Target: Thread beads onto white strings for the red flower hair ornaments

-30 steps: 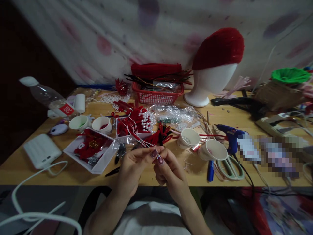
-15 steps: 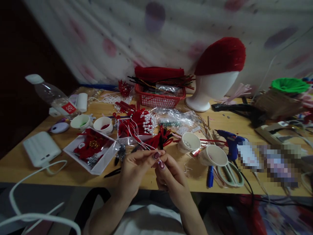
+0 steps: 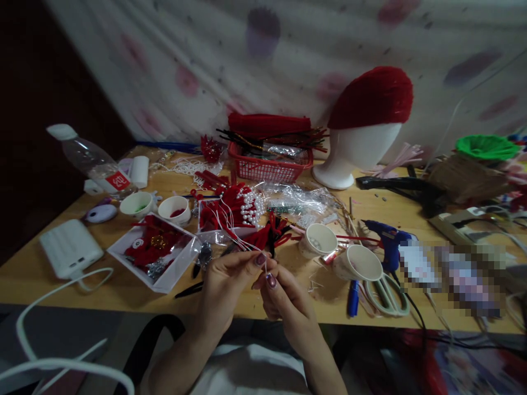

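Observation:
Over the table's front edge, my left hand (image 3: 230,282) pinches a bundle of thin white wire stems (image 3: 234,230) between thumb and fingers. The stems fan up to the left and end in white pearl beads (image 3: 250,206) lying over red pieces. My right hand (image 3: 284,302) meets the left at the fingertips, thumb and forefinger pinched on the lower end of the same stems. Just behind the hands lies a heap of red and black pipe cleaners (image 3: 272,230).
The wooden table (image 3: 123,291) holds a white tray of red trimmings (image 3: 154,249), small cups (image 3: 174,208), two paper cups (image 3: 358,262), scissors (image 3: 387,291), a blue glue gun (image 3: 387,235), a red basket (image 3: 267,164), a foam head with a red cap (image 3: 362,131), a bottle (image 3: 90,162) and a power bank (image 3: 69,255).
The view has tilted slightly, so everything sits a little lower. My right fingertips have slid a little down below the left thumb; both hands keep their pinch.

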The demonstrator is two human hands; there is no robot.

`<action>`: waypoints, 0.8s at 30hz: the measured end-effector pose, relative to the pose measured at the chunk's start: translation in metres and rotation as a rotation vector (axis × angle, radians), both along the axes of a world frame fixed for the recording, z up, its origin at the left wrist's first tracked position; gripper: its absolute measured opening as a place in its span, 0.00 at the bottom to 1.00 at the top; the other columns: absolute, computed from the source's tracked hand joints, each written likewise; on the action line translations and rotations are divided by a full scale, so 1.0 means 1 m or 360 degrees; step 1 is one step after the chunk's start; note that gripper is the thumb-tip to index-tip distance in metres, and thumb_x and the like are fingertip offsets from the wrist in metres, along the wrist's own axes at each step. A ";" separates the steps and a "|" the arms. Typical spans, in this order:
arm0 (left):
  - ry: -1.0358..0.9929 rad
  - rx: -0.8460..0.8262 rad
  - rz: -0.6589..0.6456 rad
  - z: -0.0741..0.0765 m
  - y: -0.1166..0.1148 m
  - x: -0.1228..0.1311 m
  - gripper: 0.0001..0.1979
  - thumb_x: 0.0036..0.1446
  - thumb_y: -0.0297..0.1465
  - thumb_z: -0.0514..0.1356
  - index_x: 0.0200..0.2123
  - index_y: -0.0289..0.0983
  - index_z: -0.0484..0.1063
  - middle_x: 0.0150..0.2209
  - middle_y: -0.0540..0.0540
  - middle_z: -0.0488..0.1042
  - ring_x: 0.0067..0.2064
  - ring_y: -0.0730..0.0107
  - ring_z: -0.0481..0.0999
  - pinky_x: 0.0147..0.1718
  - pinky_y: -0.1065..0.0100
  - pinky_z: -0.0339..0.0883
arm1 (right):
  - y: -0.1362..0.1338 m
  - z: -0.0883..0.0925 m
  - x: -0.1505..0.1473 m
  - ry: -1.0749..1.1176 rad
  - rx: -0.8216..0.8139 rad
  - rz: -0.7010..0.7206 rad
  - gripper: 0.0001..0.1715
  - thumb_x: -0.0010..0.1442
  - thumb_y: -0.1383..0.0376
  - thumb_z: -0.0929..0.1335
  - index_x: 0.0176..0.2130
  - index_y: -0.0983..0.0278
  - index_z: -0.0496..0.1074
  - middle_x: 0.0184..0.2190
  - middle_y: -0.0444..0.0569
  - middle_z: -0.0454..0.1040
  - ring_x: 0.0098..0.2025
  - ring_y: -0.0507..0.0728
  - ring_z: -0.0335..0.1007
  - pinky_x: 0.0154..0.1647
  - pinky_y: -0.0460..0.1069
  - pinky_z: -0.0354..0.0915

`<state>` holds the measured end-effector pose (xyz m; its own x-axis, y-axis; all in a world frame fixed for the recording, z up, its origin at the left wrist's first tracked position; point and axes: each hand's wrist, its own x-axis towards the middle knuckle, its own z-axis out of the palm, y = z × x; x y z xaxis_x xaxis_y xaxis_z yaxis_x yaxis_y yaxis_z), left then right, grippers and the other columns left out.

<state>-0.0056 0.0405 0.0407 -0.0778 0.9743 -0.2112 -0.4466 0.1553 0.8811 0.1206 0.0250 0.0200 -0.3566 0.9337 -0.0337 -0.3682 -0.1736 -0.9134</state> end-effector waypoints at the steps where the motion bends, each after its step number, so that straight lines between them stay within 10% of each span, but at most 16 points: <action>1: 0.0005 -0.0006 -0.0002 0.000 0.000 0.000 0.13 0.45 0.41 0.74 0.31 0.38 0.85 0.28 0.43 0.84 0.32 0.67 0.81 0.35 0.71 0.74 | 0.000 0.000 0.000 -0.0002 0.0002 -0.0004 0.21 0.68 0.49 0.66 0.33 0.63 0.69 0.21 0.36 0.51 0.20 0.47 0.40 0.19 0.44 0.42; 24: -0.0076 -0.0052 -0.0037 -0.003 -0.001 0.001 0.19 0.46 0.44 0.74 0.36 0.36 0.85 0.31 0.41 0.85 0.33 0.66 0.81 0.40 0.68 0.74 | 0.003 0.002 -0.004 0.0035 -0.0111 -0.0058 0.23 0.64 0.46 0.69 0.33 0.63 0.70 0.20 0.34 0.49 0.18 0.45 0.37 0.17 0.43 0.40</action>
<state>-0.0046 0.0396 0.0372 -0.0441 0.9682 -0.2461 -0.4840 0.1948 0.8531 0.1168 0.0279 0.0217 -0.3236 0.9418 -0.0915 -0.3951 -0.2224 -0.8913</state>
